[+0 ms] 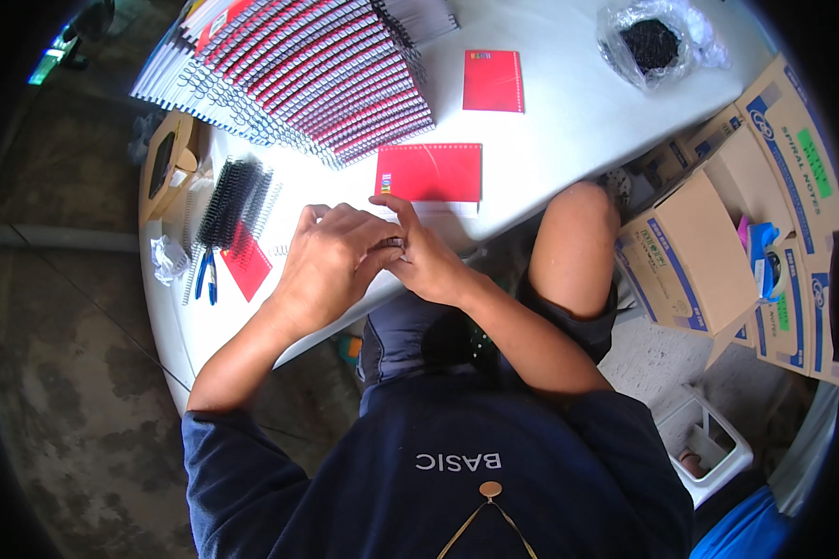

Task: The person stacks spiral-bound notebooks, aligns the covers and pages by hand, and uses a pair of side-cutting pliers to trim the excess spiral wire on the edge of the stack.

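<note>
Your two hands meet in front of your body, their fingertips close together. Your left hand [331, 247] lies back upward, its fingers bent inward and its thumb [377, 264] reaching across toward your right hand [424, 265], whose index finger [399, 209] stretches up and to the left. Your left forearm [242, 349] slants up and rightward, your right forearm [527, 326] up and leftward, both elbows bent; whether your overlapping fingers pinch anything is hard to tell

The left hand [331, 247] and right hand [427, 264] meet — fingers [405, 212] overlapping — near a red notebook [429, 170] on the white counter [559, 149]; piled spiral notebooks [317, 79] stand beyond — black coils [233, 200] leftward.
</note>
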Action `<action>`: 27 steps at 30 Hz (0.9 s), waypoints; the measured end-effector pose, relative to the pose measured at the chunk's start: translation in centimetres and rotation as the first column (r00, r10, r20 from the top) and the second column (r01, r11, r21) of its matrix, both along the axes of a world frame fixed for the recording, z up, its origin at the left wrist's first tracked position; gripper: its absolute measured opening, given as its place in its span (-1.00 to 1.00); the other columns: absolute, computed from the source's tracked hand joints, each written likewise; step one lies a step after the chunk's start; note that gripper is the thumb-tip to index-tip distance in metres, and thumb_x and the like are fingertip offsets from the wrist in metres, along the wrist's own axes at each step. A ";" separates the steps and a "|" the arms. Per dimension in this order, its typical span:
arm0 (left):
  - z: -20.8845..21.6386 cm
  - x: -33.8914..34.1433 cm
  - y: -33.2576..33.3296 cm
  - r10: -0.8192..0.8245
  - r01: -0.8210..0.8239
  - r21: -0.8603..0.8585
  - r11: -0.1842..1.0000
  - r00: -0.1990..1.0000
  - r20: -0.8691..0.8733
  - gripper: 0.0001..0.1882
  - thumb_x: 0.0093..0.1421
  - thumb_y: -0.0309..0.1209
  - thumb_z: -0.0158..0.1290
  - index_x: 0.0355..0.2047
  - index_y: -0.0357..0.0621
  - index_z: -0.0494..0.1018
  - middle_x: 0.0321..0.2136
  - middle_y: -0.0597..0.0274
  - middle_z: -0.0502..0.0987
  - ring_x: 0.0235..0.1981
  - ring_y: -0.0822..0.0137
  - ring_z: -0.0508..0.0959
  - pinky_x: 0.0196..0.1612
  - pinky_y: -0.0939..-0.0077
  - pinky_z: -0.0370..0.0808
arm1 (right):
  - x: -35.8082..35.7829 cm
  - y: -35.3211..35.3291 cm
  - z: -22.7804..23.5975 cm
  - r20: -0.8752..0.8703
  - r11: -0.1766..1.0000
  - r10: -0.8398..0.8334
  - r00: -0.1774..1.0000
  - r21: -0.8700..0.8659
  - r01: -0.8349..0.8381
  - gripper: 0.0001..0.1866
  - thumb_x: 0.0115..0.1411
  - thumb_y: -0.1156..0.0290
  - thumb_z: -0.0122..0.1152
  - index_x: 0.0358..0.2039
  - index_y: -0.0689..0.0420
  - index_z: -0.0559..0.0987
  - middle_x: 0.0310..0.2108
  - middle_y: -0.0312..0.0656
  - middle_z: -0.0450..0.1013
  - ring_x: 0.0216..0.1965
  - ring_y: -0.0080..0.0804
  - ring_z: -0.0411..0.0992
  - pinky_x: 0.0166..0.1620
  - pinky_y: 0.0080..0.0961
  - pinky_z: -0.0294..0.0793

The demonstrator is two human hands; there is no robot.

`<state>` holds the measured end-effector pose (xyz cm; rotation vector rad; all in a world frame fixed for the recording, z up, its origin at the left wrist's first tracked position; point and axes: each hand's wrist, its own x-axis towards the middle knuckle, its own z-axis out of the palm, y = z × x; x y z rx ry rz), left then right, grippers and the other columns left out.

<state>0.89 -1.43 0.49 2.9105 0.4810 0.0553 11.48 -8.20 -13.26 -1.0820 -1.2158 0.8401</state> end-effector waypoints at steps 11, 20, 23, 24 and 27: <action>-1.1 -1.3 -0.2 -0.074 0.055 0.120 0.991 0.985 0.159 -0.89 0.04 -0.33 0.08 -0.45 -0.06 0.49 -0.44 0.25 0.52 -0.30 0.30 0.51 -0.10 0.30 0.26 | -0.5 -0.3 0.7 0.078 1.000 0.011 0.997 -0.002 -0.011 -0.31 0.08 0.68 0.04 0.18 0.15 -0.02 -0.21 0.00 0.42 -0.15 -0.20 0.45 -0.10 -0.37 0.39; -1.2 -2.1 -0.3 -0.042 0.002 0.164 0.987 0.970 0.238 -0.68 -0.10 -0.30 0.15 -0.30 -0.10 0.42 -0.32 0.23 0.48 -0.21 0.29 0.49 -0.03 0.29 0.24 | -1.1 -0.6 2.3 0.050 0.998 0.031 0.998 -0.051 -0.028 -0.31 0.09 0.72 -0.03 0.19 0.16 -0.06 -0.11 -0.01 0.31 -0.10 -0.35 0.38 -0.07 -0.48 0.39; 0.8 -2.5 -0.3 -0.094 -0.017 0.277 0.961 0.920 0.381 -0.55 -0.11 -0.22 0.21 -0.20 -0.10 0.42 -0.20 0.11 0.42 -0.11 0.17 0.42 -0.02 0.28 0.23 | -0.8 -1.5 5.0 -0.011 0.993 0.005 1.000 0.122 -0.003 -0.34 0.12 0.67 0.01 0.18 0.18 -0.03 -0.02 -0.03 0.25 -0.04 -0.35 0.34 -0.04 -0.48 0.36; 3.0 -2.6 -0.5 -0.100 -0.083 0.342 0.936 0.869 0.485 -0.50 -0.12 -0.19 0.24 -0.16 -0.09 0.43 -0.13 0.03 0.38 -0.08 0.10 0.38 -0.02 0.27 0.23 | 0.2 -1.5 6.0 0.154 0.958 -0.188 0.970 0.245 0.146 -0.38 0.14 0.62 0.04 0.16 0.20 0.01 -0.01 -0.06 0.23 -0.03 -0.38 0.32 -0.02 -0.49 0.35; 4.9 -2.0 0.5 0.125 -0.387 0.014 0.922 0.331 0.935 -0.17 -0.05 -0.20 0.26 0.15 -0.26 0.12 0.03 -0.01 0.24 0.04 0.09 0.28 0.09 0.28 0.17 | 1.4 -0.4 12.2 -0.340 0.827 -0.301 0.891 0.373 0.421 -0.53 0.21 0.43 0.07 0.07 0.23 0.13 -0.04 -0.13 0.20 -0.05 -0.46 0.27 0.02 -0.49 0.28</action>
